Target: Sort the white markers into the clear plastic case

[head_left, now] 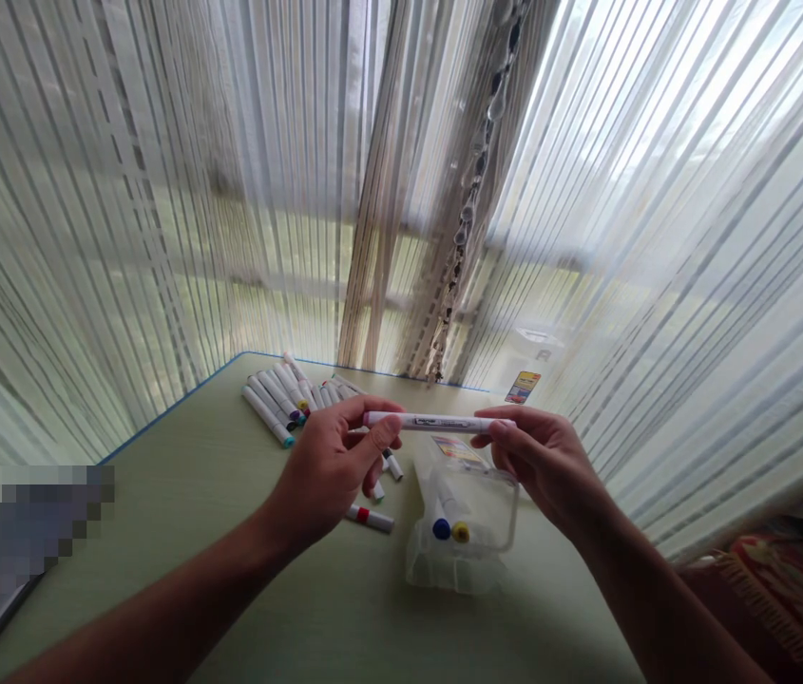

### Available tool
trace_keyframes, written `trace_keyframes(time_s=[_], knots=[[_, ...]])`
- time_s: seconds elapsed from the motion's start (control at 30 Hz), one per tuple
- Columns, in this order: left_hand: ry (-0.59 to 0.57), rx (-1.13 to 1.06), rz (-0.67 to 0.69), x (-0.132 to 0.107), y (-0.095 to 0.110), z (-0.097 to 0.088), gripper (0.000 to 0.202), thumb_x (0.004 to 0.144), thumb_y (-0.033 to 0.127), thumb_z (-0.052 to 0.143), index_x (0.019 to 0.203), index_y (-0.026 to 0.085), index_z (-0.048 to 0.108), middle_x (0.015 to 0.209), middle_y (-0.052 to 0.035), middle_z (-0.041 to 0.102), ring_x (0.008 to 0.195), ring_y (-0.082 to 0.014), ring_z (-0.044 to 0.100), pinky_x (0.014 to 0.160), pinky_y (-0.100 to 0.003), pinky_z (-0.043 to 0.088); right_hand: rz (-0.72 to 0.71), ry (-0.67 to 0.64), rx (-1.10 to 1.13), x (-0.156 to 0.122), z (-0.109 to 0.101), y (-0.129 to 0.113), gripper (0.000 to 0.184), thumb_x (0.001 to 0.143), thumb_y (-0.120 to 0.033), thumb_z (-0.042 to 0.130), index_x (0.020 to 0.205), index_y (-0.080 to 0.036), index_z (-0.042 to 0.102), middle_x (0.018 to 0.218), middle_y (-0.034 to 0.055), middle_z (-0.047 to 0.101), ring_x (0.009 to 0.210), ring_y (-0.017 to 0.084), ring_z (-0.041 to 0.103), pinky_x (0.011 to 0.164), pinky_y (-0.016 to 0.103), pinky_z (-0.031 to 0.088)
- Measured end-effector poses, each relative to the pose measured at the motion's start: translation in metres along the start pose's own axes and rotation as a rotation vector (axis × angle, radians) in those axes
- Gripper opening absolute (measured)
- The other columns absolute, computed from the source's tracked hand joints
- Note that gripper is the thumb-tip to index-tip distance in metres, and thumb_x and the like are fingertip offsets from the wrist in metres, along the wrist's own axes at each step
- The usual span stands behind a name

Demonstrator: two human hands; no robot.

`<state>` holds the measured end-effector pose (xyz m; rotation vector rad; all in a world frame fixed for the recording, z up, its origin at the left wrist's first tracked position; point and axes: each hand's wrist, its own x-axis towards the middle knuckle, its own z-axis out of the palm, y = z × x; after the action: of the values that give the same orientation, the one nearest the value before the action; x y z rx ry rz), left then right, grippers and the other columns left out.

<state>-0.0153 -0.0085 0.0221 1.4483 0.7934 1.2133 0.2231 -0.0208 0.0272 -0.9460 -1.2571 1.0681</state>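
Note:
Between my two hands a white marker (440, 423) with dark print on its barrel lies level above the table. My left hand (334, 456) pinches its left end, which has a pinkish tip, between thumb and fingers. The right end is pinched by my right hand (544, 456). Below the marker stands a clear plastic case (454, 570) holding a blue-ended marker (442, 528) and a yellow-ended marker (460, 532). Behind my left hand lies a pile of white markers (277, 394) with coloured ends, partly hidden by that hand.
The pale green table (194, 494) has a blue edge. A marker with a red band (371, 518) lies left of the case. At the back right stands a clear container (533, 356) with a label. Striped sheer curtains (287, 190) hang behind; patterned fabric (786, 589) is at right.

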Motion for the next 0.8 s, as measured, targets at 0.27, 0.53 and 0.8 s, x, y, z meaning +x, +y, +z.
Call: trace_keyframes(time_s=[0.27,0.53,0.8], knots=[[-0.001,0.014,-0.004,0.0007,0.0,-0.0015,0.03,0.087,0.037,0.071,0.102,0.011,0.067,0.075,-0.0012,0.066,0.044,-0.0061,0.05,0.039,-0.018,0.045,0.006,-0.014,-0.001,0.0003,-0.0015,0.0031,0.023,0.073,-0.033,0.087,0.09,-0.018,0.082,0.067,0.0073,0.074,0.044,0.006,0.045,0.041,0.021,0.026],[-0.004,0.016,-0.012,0.0004,0.0009,-0.001,0.031,0.087,0.038,0.07,0.102,0.011,0.067,0.075,-0.0014,0.066,0.045,-0.0063,0.05,0.04,-0.019,0.045,0.011,0.005,-0.014,-0.0007,-0.0001,0.002,0.025,0.072,-0.034,0.087,0.089,-0.016,0.082,0.065,0.0072,0.074,0.043,0.007,0.043,0.041,0.022,0.027],[-0.004,0.016,-0.022,-0.0007,-0.0008,-0.0008,0.032,0.088,0.039,0.069,0.103,0.011,0.067,0.074,-0.0012,0.066,0.044,-0.0067,0.05,0.04,-0.019,0.045,0.011,-0.009,-0.024,-0.0007,0.0007,0.0012,0.025,0.072,-0.035,0.086,0.088,-0.016,0.082,0.064,0.007,0.073,0.043,0.008,0.042,0.041,0.022,0.028]])
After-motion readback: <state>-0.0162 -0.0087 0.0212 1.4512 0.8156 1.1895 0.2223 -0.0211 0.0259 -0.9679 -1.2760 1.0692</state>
